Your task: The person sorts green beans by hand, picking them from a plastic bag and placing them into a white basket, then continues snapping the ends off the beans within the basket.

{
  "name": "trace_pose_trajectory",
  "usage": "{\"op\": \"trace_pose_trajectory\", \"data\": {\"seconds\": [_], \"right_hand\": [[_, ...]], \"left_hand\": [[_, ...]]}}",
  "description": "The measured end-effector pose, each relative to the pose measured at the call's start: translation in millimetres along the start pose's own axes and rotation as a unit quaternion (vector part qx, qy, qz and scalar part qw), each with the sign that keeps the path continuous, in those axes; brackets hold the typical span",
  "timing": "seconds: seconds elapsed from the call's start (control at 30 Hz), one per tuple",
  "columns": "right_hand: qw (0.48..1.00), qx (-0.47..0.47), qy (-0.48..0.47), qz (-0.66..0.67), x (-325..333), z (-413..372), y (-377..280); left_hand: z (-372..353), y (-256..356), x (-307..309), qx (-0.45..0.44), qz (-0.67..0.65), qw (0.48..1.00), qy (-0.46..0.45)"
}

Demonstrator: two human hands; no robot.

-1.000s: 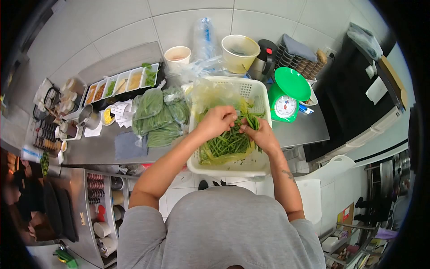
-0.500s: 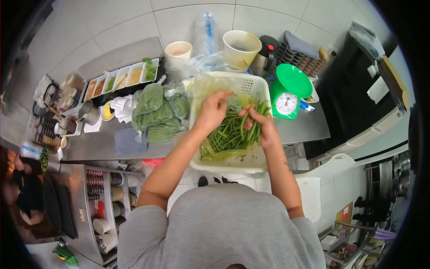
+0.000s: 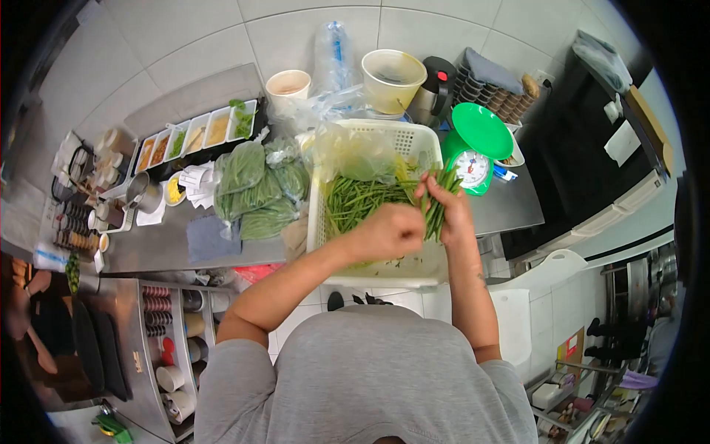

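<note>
Cut green beans [image 3: 366, 203] are heaped inside a white plastic basket [image 3: 316, 229], over a clear yellowish plastic bag [image 3: 351, 152]. Above the basket's right side, my right hand [image 3: 452, 211] is closed around a small bunch of long green beans [image 3: 435, 214], held upright. My left hand [image 3: 396, 229] is beside that bunch, over the near part of the basket. Its fingers are curled in and slightly blurred; what they hold, if anything, is hidden.
Bagged green vegetables [image 3: 259, 189] lie left of the basket, near a grey cloth [image 3: 213, 238]. A green kitchen scale [image 3: 481, 129] stands to the right. Behind are a tub [image 3: 393, 78] and a thermos jug [image 3: 433, 92]. Containers of toppings [image 3: 196, 137] line the back left.
My left hand has swung from above the bag down and right, nearer my body, and its fingers have curled in. My right hand keeps the bunch, shifted slightly right.
</note>
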State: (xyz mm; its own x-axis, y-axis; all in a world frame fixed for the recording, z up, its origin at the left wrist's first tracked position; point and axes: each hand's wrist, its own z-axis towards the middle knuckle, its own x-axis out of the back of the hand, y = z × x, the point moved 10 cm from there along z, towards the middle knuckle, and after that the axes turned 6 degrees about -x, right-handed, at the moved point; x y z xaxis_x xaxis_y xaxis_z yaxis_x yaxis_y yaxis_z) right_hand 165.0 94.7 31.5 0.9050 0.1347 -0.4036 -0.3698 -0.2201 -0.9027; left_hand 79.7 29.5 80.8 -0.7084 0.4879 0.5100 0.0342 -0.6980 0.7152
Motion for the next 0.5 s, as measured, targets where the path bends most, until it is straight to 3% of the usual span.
{"op": "trace_pose_trajectory", "data": {"seconds": [0.03,0.13,0.23,0.3,0.37,0.5], "right_hand": [[1.0,0.011,0.027,-0.004,5.8,-2.8,0.2],[0.992,0.044,0.117,0.029,16.6,-17.8,-10.2],[0.977,0.099,0.122,0.147,57.4,-24.1,-17.4],[0.978,0.092,0.122,0.144,61.2,-30.0,-19.2],[0.98,0.073,0.129,0.13,51.7,-34.3,-15.4],[0.987,0.054,0.14,0.061,42.2,-26.0,10.3]], "left_hand": [[1.2,12.5,-25.2,-0.042,-0.014,0.995,-0.089],[-10.0,20.6,-77.9,-0.009,0.041,0.969,-0.245],[11.4,-51.1,-28.5,0.071,0.164,0.979,-0.096],[27.8,-88.4,19.4,0.125,0.25,0.959,0.058],[42.0,-108.7,29.1,0.103,0.288,0.945,0.119],[53.9,-159.1,-7.3,0.155,0.287,0.945,0.005]]}}
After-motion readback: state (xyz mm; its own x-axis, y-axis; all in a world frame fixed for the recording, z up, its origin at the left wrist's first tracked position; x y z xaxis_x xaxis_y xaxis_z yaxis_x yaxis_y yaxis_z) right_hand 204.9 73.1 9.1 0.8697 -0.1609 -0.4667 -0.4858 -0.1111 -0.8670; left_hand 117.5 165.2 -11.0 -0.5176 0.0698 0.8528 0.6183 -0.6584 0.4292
